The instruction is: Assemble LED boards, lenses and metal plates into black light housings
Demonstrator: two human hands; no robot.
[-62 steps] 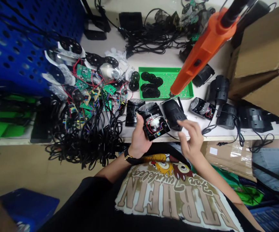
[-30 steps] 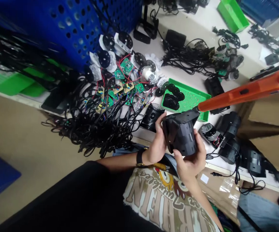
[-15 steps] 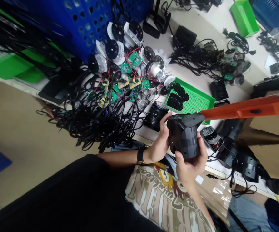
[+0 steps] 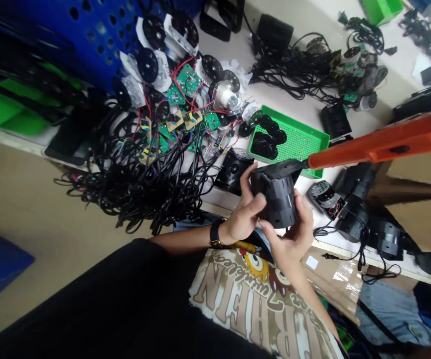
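Observation:
Both hands hold a black plastic housing (image 4: 277,202), rounded at the bottom with a wider top edge. My left hand (image 4: 243,214), with a watch on its wrist, grips its left side, fingers behind it and thumb in front. Wrapped around the lower right side is my right hand (image 4: 293,234), its thumb near the left thumb. Just beyond the housing, a long orange tool like an electric screwdriver (image 4: 379,143) slants in from the right. Its black nose overlaps the housing's top edge; whether they touch I cannot tell.
A green tray (image 4: 303,144) of black discs and small screws lies beyond the hands. Tangled black cables (image 4: 155,189) and green circuit boards (image 4: 189,80) fill the left side. More black housings (image 4: 385,239) and a cardboard box (image 4: 420,214) are on the right.
The housing and both hands have shifted slightly left and up in view. My left thumb now lies across the housing's front side. The camera view has moved too.

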